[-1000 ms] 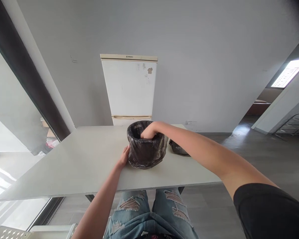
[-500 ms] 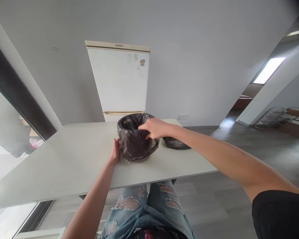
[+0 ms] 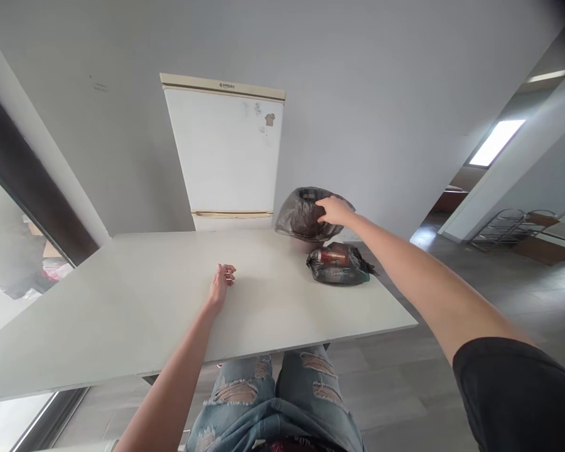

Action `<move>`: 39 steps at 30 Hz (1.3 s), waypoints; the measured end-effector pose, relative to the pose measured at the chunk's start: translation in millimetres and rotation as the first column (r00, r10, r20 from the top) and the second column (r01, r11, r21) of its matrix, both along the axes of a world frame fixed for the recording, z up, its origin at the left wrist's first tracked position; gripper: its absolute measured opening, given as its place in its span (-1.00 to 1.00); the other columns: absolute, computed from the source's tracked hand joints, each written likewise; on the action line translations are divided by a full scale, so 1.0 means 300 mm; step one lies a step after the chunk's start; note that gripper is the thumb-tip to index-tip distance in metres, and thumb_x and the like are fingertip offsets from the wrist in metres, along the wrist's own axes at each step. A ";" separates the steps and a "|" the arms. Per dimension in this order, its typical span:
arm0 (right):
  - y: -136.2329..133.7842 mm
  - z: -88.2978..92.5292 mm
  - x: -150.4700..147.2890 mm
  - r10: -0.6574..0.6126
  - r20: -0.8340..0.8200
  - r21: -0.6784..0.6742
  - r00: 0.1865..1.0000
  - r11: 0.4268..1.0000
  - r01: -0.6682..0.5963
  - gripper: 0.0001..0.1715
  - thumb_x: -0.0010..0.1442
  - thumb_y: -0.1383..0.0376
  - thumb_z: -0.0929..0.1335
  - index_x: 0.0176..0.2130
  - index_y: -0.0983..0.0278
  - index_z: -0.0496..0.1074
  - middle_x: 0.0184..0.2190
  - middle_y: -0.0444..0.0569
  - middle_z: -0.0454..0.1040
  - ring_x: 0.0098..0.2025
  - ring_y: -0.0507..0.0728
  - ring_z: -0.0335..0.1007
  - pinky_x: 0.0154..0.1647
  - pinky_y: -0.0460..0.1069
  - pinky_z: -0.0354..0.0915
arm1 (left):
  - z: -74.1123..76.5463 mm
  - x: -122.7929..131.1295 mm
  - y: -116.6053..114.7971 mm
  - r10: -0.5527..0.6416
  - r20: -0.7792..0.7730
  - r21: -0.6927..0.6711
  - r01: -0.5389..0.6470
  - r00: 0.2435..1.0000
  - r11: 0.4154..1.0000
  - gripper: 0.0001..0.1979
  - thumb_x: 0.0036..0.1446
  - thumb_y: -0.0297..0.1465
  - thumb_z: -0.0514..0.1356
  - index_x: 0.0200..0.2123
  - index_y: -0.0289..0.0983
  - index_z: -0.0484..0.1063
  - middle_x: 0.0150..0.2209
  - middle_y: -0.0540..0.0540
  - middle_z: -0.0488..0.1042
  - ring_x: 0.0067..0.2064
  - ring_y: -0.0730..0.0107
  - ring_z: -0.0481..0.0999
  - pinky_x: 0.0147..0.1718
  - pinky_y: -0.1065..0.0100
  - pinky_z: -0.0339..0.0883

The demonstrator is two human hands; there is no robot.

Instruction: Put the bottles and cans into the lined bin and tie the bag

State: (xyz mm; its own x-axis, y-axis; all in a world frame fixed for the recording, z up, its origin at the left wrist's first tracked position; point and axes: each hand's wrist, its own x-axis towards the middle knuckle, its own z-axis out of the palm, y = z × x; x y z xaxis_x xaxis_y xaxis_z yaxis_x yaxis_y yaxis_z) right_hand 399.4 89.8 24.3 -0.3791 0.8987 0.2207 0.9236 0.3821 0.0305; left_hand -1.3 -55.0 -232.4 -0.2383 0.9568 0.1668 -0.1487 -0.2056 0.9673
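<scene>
My right hand (image 3: 335,210) grips the near rim of a trash can (image 3: 306,220) lined with a dark translucent plastic bag. The can is at the back right of the table, and the liner's loose edge flares out around it. Just in front of it lies a filled black plastic bag (image 3: 339,265), with a red item and a greenish one showing through. My left hand (image 3: 222,282) rests on the white table (image 3: 160,295) with its fingers loosely curled and apart, holding nothing.
A white fridge (image 3: 230,150) stands behind the table against a grey wall. The table's right edge runs close beside the filled bag. On the floor at the far right are a metal rack (image 3: 503,229) and a brown board (image 3: 548,248).
My right hand has carried the lined trash can from the table's middle to the back right. My left hand has let go of its side and stays near the same place.
</scene>
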 end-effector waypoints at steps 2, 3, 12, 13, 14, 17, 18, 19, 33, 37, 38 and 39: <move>0.026 -0.043 0.061 -0.075 0.012 -0.011 0.997 0.997 0.075 -0.15 0.18 0.20 0.55 0.37 0.28 0.37 0.30 0.27 0.41 0.28 0.43 0.35 0.22 0.22 0.32 | -0.004 -0.001 0.005 -0.002 -0.009 -0.002 0.002 1.000 1.000 -0.29 0.29 0.27 -0.02 -0.32 -0.24 0.54 -0.30 -0.09 0.38 -0.35 0.37 0.38 -0.36 0.36 0.28; 0.034 -0.063 0.085 -0.103 0.012 -0.014 0.995 0.995 0.103 -0.13 0.19 0.19 0.55 0.39 0.28 0.35 0.32 0.28 0.38 0.29 0.43 0.34 0.22 0.22 0.33 | -0.006 -0.001 0.007 -0.004 -0.019 -0.004 0.004 1.000 1.000 -0.29 0.30 0.27 -0.02 -0.32 -0.24 0.54 -0.33 -0.08 0.38 -0.36 0.37 0.37 -0.37 0.36 0.28; 0.029 -0.102 0.133 -0.084 0.000 -0.073 0.996 0.994 0.084 -0.02 0.22 0.21 0.51 0.48 0.25 0.15 0.36 0.33 0.33 0.34 0.49 0.29 0.32 0.33 0.25 | 0.008 0.008 -0.012 -0.009 -0.106 0.015 0.010 0.994 1.000 -0.31 0.29 0.29 -0.03 -0.53 -0.19 0.29 -0.53 0.02 0.13 -0.50 0.39 0.16 -0.48 0.33 0.12; 0.013 -0.091 0.141 -0.065 -0.011 -0.076 0.998 0.995 0.064 0.10 0.18 0.19 0.54 0.51 0.21 0.06 0.42 0.32 0.25 0.39 0.52 0.21 0.35 0.36 0.21 | 0.014 0.011 -0.017 -0.015 -0.105 0.016 0.017 0.994 1.000 -0.31 0.29 0.28 -0.01 -0.58 -0.17 0.17 -0.55 0.05 0.05 -0.52 0.40 0.09 -0.50 0.32 0.06; -0.007 -0.081 0.154 -0.040 -0.036 -0.071 0.999 0.997 0.038 0.23 0.13 0.16 0.56 0.54 0.19 -0.04 0.48 0.30 0.14 0.45 0.54 0.11 0.38 0.39 0.17 | 0.019 0.015 -0.022 -0.025 -0.100 0.009 0.026 0.995 1.000 -0.31 0.28 0.27 0.01 -0.60 -0.16 0.05 -0.57 0.07 -0.03 -0.54 0.41 0.02 -0.52 0.32 0.00; -0.091 -0.087 0.232 0.024 -0.201 0.055 0.979 0.998 -0.013 0.34 0.12 0.05 0.55 0.57 0.20 -0.18 0.55 0.25 -0.06 0.53 0.52 -0.10 0.45 0.38 0.08 | 0.031 0.018 -0.034 -0.076 -0.105 -0.047 0.071 0.992 0.996 -0.29 0.28 0.26 0.04 -0.60 -0.12 -0.13 -0.58 0.10 -0.16 -0.57 0.43 -0.13 -0.54 0.30 -0.17; -0.122 -0.109 0.267 0.025 -0.285 0.134 0.958 0.991 0.014 0.26 0.16 0.01 0.51 0.55 0.22 -0.12 0.54 0.24 -0.01 0.52 0.50 -0.06 0.45 0.36 0.09 | 0.033 0.017 -0.037 -0.098 -0.116 -0.068 0.091 0.988 0.994 -0.29 0.28 0.25 0.04 -0.60 -0.12 -0.14 -0.58 0.10 -0.17 -0.57 0.44 -0.14 -0.54 0.29 -0.21; -0.152 -0.144 0.305 0.008 -0.381 0.209 0.925 0.975 0.078 0.11 0.22 -0.01 0.45 0.52 0.23 -0.02 0.50 0.25 0.09 0.49 0.48 0.02 0.44 0.35 0.10 | 0.035 0.015 -0.039 -0.116 -0.126 -0.083 0.106 0.985 0.991 -0.29 0.28 0.25 0.04 -0.60 -0.12 -0.14 -0.58 0.09 -0.17 -0.57 0.44 -0.15 -0.53 0.29 -0.23; -0.414 -0.772 0.318 -0.416 -0.710 -0.194 0.567 0.891 0.411 -0.67 0.07 0.17 0.39 -0.15 0.22 0.54 -0.11 0.16 0.62 0.01 0.37 0.52 0.13 0.24 0.35 | 0.053 0.010 -0.071 -0.407 -0.147 -0.104 0.395 0.902 0.913 -0.30 0.34 0.12 0.11 -0.56 -0.17 -0.19 -0.55 0.10 -0.22 -0.55 0.50 -0.19 -0.48 0.27 -0.30; -0.484 -0.826 0.089 -0.250 -0.766 -0.150 0.592 0.966 0.212 -0.69 0.05 0.15 0.38 -0.19 0.21 0.49 -0.15 0.10 0.58 -0.06 0.32 0.49 0.09 0.21 0.35 | 0.050 0.003 -0.073 -0.442 -0.157 -0.068 0.437 0.883 0.897 -0.31 0.33 0.05 0.17 -0.58 -0.18 -0.17 -0.57 0.11 -0.21 -0.55 0.52 -0.17 -0.49 0.29 -0.26; -0.489 -0.830 0.021 -0.206 -0.779 -0.146 0.592 0.978 0.148 -0.70 0.05 0.14 0.39 -0.20 0.21 0.48 -0.15 0.08 0.58 -0.08 0.31 0.49 0.07 0.20 0.36 | 0.044 0.002 -0.070 -0.451 -0.162 -0.066 0.446 0.878 0.892 -0.31 0.33 0.04 0.18 -0.59 -0.18 -0.16 -0.58 0.12 -0.20 -0.56 0.53 -0.17 -0.50 0.30 -0.25; -0.487 -0.831 -0.049 -0.164 -0.793 -0.143 0.587 0.986 0.082 -0.71 0.06 0.14 0.39 -0.20 0.20 0.48 -0.15 0.07 0.57 -0.10 0.29 0.48 0.06 0.19 0.36 | 0.036 0.002 -0.066 -0.453 -0.173 -0.064 0.449 0.875 0.891 -0.32 0.32 0.03 0.19 -0.60 -0.18 -0.13 -0.59 0.12 -0.18 -0.56 0.54 -0.17 -0.52 0.32 -0.23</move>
